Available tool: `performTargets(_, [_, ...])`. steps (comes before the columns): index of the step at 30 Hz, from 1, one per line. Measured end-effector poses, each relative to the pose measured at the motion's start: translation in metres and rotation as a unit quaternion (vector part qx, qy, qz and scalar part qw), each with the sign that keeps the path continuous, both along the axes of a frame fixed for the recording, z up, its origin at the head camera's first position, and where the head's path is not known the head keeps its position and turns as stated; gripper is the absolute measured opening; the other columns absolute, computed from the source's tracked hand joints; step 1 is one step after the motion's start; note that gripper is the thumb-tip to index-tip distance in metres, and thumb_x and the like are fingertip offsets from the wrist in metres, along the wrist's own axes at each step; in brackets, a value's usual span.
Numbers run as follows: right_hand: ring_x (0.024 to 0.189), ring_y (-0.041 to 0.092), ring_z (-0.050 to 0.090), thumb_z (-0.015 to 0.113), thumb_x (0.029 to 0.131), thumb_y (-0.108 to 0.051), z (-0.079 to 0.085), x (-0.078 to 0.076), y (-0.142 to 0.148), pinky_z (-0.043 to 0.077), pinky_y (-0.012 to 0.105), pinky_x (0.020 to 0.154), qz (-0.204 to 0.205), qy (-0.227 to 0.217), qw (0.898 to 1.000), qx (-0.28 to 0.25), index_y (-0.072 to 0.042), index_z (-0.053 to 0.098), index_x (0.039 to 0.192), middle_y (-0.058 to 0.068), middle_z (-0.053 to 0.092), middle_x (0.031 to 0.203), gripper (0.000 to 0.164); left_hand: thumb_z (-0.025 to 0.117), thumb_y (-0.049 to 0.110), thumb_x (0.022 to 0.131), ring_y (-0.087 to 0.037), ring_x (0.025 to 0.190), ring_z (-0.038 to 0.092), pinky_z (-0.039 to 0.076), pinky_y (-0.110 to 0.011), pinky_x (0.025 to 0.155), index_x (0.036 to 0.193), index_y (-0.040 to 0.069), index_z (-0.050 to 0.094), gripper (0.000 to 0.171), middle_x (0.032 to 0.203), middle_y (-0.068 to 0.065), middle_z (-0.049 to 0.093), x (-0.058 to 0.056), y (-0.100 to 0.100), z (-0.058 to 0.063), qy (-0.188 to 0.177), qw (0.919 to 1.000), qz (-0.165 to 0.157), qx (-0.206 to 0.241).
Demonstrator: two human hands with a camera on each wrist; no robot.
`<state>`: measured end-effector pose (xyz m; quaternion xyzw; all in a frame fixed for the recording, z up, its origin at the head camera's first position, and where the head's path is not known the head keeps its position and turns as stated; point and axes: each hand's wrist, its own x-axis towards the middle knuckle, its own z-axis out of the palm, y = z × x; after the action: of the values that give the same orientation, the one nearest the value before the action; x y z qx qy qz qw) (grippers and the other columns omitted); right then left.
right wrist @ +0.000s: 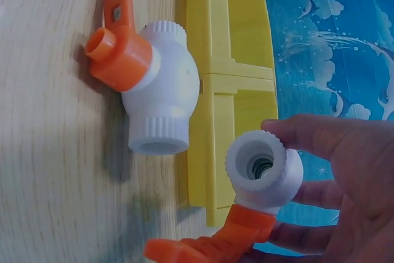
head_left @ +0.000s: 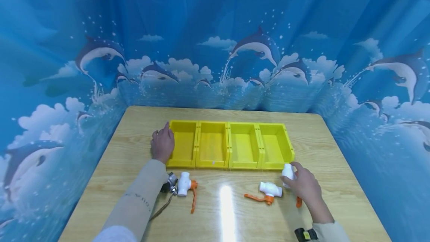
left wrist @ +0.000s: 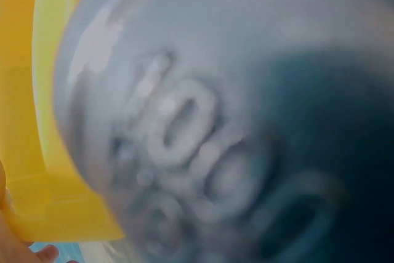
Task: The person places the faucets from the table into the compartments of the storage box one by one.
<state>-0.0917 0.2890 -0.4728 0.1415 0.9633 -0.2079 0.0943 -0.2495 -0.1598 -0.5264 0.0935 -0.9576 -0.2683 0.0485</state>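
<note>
My right hand (head_left: 306, 184) grips a white plastic ball valve (head_left: 287, 174) with an orange lever, just in front of the right-hand bin. In the right wrist view the threaded opening of this valve (right wrist: 258, 163) faces the camera. A second white ball valve (head_left: 270, 189) lies to its left on the table. My left hand (head_left: 162, 144) rests against the outer left side of the row of yellow bins (head_left: 212, 164). Under the left wrist sits a grey metal fitting (head_left: 172, 179); a grey surface with raised numerals (left wrist: 184, 121) fills most of the left wrist view.
Another white ball valve (head_left: 184, 184) with an orange lever lies right of the grey fitting. A thin brownish strip (head_left: 162, 210) runs from the fitting toward the near edge. The wooden table (head_left: 201, 217) is enclosed by a blue dolphin-print curtain (head_left: 208, 18).
</note>
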Motion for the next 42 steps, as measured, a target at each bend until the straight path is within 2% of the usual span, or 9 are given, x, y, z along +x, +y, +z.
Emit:
performTargets(10, [0.081,0.029,0.057,0.074,0.083,-0.038,0.006,-0.004,-0.002,0.048,0.039,0.062,0.000,0.005,1.000,-0.005,0.005,0.043,0.138,0.024,0.061,0.104,0.076,0.028,0.030,0.107,-0.044,0.136,0.031,0.028,-0.064,0.107,0.153,0.014,0.029,0.049,0.143,-0.020,0.047,0.002,0.003,0.005,-0.010,0.9999,0.006,-0.010])
performTargets(15, [0.082,0.029,0.056,0.074,0.083,-0.035,0.007,-0.005,-0.006,0.048,0.038,0.062,-0.010,-0.001,1.000,-0.015,0.004,0.042,0.139,0.024,0.060,0.105,0.075,0.029,0.029,0.107,-0.044,0.136,0.030,0.028,-0.064,0.107,0.154,0.019,0.027,0.048,0.146,-0.021,0.042,0.002,0.003,0.006,-0.013,0.9999,0.006,-0.009])
performTargets(19, [0.081,0.029,0.056,0.074,0.084,-0.034,0.009,-0.007,-0.008,0.048,0.037,0.062,-0.010,0.001,1.000,-0.018,0.005,0.042,0.139,0.024,0.060,0.105,0.074,0.029,0.028,0.107,-0.045,0.135,0.031,0.030,-0.064,0.105,0.155,0.023,0.026,0.048,0.145,-0.022,0.042,0.002,0.003,0.005,-0.007,0.9999,0.001,-0.010])
performTargets(33, [0.084,0.031,0.056,0.074,0.083,-0.035,0.013,-0.010,-0.011,0.050,0.041,0.066,-0.003,0.014,1.000,-0.014,0.004,0.042,0.139,0.026,0.059,0.109,0.075,0.029,0.028,0.107,-0.044,0.134,0.034,0.032,-0.064,0.104,0.154,0.022,0.027,0.048,0.142,-0.022,0.045,0.002,0.003,0.004,-0.008,0.9999,-0.005,-0.008])
performTargets(42, [0.081,0.029,0.054,0.074,0.083,-0.033,0.019,-0.011,-0.015,0.048,0.036,0.062,-0.005,0.027,1.000,-0.014,0.002,0.044,0.139,0.025,0.059,0.109,0.073,0.029,0.026,0.107,-0.045,0.134,0.033,0.031,-0.064,0.105,0.154,0.021,0.026,0.048,0.141,-0.022,0.046,0.001,0.002,0.005,-0.007,0.9999,-0.010,-0.009])
